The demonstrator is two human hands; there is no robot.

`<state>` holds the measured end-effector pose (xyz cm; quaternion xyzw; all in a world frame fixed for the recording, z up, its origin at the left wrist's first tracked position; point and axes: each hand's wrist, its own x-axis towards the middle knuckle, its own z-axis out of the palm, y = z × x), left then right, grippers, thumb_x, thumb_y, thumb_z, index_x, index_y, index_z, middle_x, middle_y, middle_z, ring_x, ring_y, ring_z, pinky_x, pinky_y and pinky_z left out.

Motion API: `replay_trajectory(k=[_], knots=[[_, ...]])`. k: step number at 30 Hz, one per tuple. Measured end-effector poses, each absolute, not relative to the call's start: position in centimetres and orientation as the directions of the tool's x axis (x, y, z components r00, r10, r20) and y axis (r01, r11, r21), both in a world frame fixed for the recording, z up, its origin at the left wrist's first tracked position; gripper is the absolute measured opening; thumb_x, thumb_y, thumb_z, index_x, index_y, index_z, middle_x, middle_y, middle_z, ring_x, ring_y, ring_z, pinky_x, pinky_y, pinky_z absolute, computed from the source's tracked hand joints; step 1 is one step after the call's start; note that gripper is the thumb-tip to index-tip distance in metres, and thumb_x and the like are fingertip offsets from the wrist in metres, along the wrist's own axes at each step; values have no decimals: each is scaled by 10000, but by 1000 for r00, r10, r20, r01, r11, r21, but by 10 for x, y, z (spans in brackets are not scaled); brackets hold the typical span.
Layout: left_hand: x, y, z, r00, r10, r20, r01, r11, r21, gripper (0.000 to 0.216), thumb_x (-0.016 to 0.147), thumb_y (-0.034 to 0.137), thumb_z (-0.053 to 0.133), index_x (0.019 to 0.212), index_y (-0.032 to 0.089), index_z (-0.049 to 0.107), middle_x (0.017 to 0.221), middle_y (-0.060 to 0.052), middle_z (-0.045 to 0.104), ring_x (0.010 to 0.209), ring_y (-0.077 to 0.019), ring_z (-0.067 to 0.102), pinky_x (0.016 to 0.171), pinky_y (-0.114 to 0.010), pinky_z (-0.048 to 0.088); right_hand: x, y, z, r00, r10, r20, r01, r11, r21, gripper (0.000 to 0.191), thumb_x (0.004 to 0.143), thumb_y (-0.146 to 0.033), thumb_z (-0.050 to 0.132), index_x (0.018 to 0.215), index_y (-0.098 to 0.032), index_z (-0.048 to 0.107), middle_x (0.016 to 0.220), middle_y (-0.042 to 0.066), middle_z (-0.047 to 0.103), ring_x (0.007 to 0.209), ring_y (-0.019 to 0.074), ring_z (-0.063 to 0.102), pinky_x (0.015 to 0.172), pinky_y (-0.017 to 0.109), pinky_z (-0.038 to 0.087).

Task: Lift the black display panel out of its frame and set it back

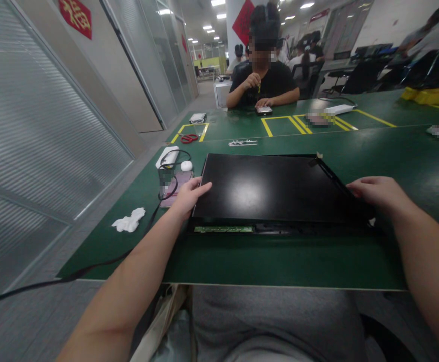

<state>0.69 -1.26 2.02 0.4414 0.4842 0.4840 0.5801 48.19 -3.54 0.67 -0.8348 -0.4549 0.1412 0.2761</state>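
I'm watching the black panel point(255, 188) lying flat, glossy face up, over a darker frame point(332, 175) near the table's front edge. The frame is showing along the right side and the front, where a green circuit strip point(223, 229) is lying exposed. I'm judging the work to be partway along: panel and frame are sitting together, but not flush; what is left beyond that offset I cannot tell.

The panel is lying between my two hands. My left hand point(191, 196) is gripping its left edge, thumb on top, fingers mostly hidden. My right hand point(381, 193) is meeting the frame's right edge with bent fingers; I cannot tell how firmly it is closing.

Farther out, a crumpled tissue point(129, 220) is resting on the green table point(280, 261), and a co-worker point(276, 80) is sitting opposite.
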Motion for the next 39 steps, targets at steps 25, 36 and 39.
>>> replay_trajectory(k=[25, 36, 39], knots=[[8, -16, 26, 81, 978, 192, -144, -179, 973, 608, 574, 267, 890, 1147, 179, 706, 1502, -113, 493, 1384, -312, 454, 1109, -400, 423, 471, -35, 19, 505, 860, -75, 452, -337, -826, 507, 667, -569, 339, 840, -166, 593, 532, -1, 482, 347, 50, 316, 346, 226, 246], [9, -17, 27, 43, 984, 175, -173, -166, 971, 677, 573, 276, 890, 1209, 206, 669, 1342, -95, 645, 1267, -300, 576, 1029, -396, 499, 467, -36, 25, 461, 871, -171, 171, -276, -946, 430, 678, -538, 362, 710, -166, 575, 562, 13, 486, 439, 72, 381, 406, 230, 293], [7, -17, 30, 2, 992, 125, -191, -122, 974, 646, 543, 277, 897, 1148, 195, 686, 1165, -82, 735, 1139, -294, 654, 959, -386, 537, 464, -43, 32, 357, 914, -195, 22, -217, -976, 373, 671, -523, 375, 710, -206, 567, 616, 31, 546, 531, 117, 480, 502, 265, 365]])
